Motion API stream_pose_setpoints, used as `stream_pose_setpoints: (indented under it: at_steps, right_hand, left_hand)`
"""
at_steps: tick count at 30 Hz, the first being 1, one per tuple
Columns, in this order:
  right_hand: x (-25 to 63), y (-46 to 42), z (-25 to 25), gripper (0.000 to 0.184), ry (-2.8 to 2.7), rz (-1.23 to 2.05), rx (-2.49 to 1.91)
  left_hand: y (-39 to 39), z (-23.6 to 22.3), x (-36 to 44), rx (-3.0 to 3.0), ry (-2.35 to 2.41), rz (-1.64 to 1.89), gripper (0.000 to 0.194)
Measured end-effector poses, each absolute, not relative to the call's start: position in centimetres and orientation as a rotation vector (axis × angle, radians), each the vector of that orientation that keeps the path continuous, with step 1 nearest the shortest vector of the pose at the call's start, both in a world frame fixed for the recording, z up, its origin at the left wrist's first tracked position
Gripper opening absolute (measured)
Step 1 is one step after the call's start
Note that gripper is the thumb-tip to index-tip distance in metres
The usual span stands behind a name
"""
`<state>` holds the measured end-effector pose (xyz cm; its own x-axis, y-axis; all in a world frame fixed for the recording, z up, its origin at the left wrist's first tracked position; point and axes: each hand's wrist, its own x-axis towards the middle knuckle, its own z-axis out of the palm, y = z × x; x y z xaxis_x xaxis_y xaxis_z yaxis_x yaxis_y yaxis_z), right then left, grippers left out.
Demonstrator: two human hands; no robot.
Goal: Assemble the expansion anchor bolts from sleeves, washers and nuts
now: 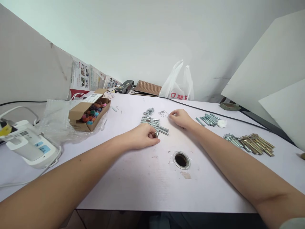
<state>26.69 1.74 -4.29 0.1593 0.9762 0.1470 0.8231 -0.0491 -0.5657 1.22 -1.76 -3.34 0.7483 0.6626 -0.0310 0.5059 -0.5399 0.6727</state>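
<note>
My left hand (144, 136) is closed, its thumb and fingers pinching a metal bolt (156, 135) with a flared end pointing up. Just behind that hand lies a row of silver metal sleeves (163, 129), partly covered by my fingers. My right hand (179, 117) reaches to the small washers (162, 112), its thumb and forefinger brought together at a thin ring at the pile's right edge. To the left of the washers sits a cluster of hex nuts (149, 111).
Silver bolts (208, 119) and brass-coloured expansion bolts (258, 143) lie on the right. A round hole (181, 160) opens in the white table (143, 187). On the left are a cardboard box (83, 125) of coloured pieces and a white device (33, 146). A black cable (197, 106) crosses behind.
</note>
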Motion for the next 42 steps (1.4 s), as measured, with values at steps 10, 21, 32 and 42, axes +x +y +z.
stream_pose_setpoints:
  at_steps: [10, 21, 32, 42]
  right_hand:
    - [26.0, 3.1, -5.0, 0.025, -1.802, 0.292, -1.947]
    - [25.7, 3.2, -5.1, 0.025, -1.892, 0.211, -1.953]
    - [25.7, 3.7, -4.5, 0.024, -1.837, 0.411, -1.949]
    - [21.4, -4.2, 2.0, 0.028, -2.085, 1.214, -1.331]
  left_hand:
    - [-1.8, -3.2, 1.1, 2.260, 0.853, 0.284, 0.023]
    - [-1.9, -3.0, 1.2, 2.264, 0.841, 0.303, 0.023]
    - [-2.0, -3.0, 1.3, 2.253, 0.872, 0.296, 0.026]
    - [-2.0, -2.8, 1.2, 2.286, 0.862, 0.265, 0.025]
